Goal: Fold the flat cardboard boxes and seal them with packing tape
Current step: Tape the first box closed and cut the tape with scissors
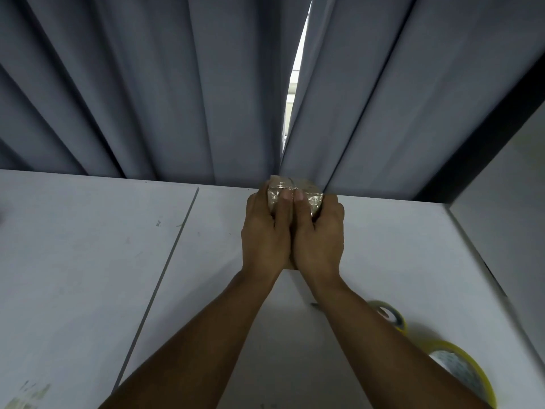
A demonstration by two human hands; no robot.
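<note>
Cardboard box [295, 185], clasped at the far edge of the bench [88, 246] by the left hand [264, 234] and right hand [321, 234], thumbs pressed side by side on top, may buckle, or its tape [313, 199] may wrinkle, if squeezed harder. It looks small and brown under shiny, crinkled wrapping.

The small cardboard box [295, 187] is wrapped in glossy, crinkled clear tape, the table [88, 261] is matt white and scuffed, and the curtain [147, 84] is matt grey cloth.
</note>
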